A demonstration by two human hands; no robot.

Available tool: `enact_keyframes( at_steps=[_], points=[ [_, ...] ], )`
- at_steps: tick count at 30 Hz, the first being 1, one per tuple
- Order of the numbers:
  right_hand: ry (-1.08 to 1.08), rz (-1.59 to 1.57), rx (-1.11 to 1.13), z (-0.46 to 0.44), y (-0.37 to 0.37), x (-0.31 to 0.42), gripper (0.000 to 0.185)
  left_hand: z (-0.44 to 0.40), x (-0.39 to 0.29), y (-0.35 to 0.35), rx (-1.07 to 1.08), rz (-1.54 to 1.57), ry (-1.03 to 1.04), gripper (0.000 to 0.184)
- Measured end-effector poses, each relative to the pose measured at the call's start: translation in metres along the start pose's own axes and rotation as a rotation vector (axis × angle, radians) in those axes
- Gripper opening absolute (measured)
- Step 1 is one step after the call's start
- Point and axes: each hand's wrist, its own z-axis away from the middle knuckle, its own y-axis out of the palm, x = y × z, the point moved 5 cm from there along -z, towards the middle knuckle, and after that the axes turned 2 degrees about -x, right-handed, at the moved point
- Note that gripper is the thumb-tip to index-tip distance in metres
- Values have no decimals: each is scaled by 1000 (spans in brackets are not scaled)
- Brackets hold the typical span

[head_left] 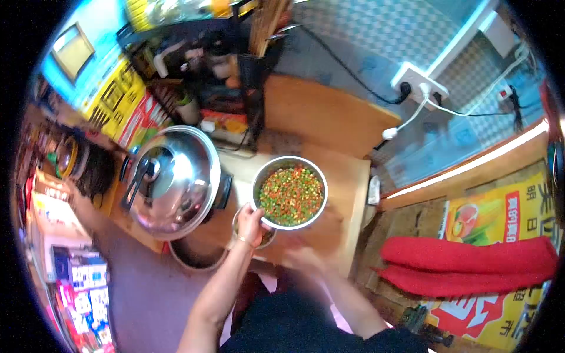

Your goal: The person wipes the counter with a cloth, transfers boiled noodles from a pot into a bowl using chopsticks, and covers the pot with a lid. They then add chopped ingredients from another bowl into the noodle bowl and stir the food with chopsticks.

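Note:
My left hand (pixel 251 225) grips the near-left rim of a round metal bowl (pixel 323 200). Chopped green and red vegetables (pixel 292 194), probably peppers, fill much of the bowl. Beneath my left hand, partly covered by it and the bowl, is a second smaller bowl (pixel 266 240). Smeared by motion, my right hand (pixel 306 259) hovers over the wooden counter, below and apart from the metal bowl; its fingers cannot be made out. Left of the bowl stands a large pan with a shiny domed lid (pixel 176 188).
A dark round pot (pixel 197 254) sits below the lidded pan. Behind is a black shelf rack (pixel 250 100) with several items. A power strip (pixel 419 85) with cords hangs on the tiled wall. At right, a folded red cloth (pixel 465 265) lies over yellow printed sheeting (pixel 491 215).

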Motion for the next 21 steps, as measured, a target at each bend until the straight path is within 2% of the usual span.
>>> enact_keyframes(
  at_steps=[1, 3, 4, 6, 8, 9, 10, 11, 12, 14, 15, 17, 18, 20, 21],
  points=[
    [51, -122, 32, 10, -1, -15, 36, -22, 1, 20, 9, -108, -30, 8],
    [-117, -270, -247, 43, -33, -51, 32, -88, 41, 36, 45, -112, -35, 10],
    [-46, -267, -369, 51, -57, -84, 30, -106, 49, 54, 74, -112, -43, 12],
    [163, -1123, -573, 75, -135, -108, 27, -133, 68, 80, 62, -120, -142, 16],
    [-23, -565, -971, 108, -247, -43, 25, -176, 106, 86, 59, -48, -195, 18],
    [-175, -521, -1156, 130, -298, 11, 24, -198, 124, 84, 32, -24, -154, 18],
    [-105, -51, -1303, 156, -348, 53, 28, -214, 136, 85, 3, 0, -111, 18],
    [-265, -222, -1456, 169, -382, 72, 30, -223, 145, 81, -10, -11, -98, 17],
    [-336, -387, -1498, 184, -410, 104, 32, -231, 151, 83, -24, -25, -83, 17],
    [-607, -418, -1592, 208, -464, 134, 34, -215, 133, 92, 7, -103, -8, 13],
    [-667, -324, -1653, 220, -483, 154, 34, -223, 143, 91, 27, -97, -9, 13],
    [-737, -107, -1703, 237, -507, 200, 34, -254, 164, 74, 157, -130, 138, 10],
    [-751, 10, -1694, 241, -517, 223, 35, -284, 184, 56, 164, -274, 248, 10],
    [-708, 11, -1665, 241, -540, 251, 36, -234, 143, 75, 336, 150, -398, 27],
    [-659, 12, -1633, 238, -552, 261, 37, -244, 146, 72, 340, 120, -423, 33]
  ],
)
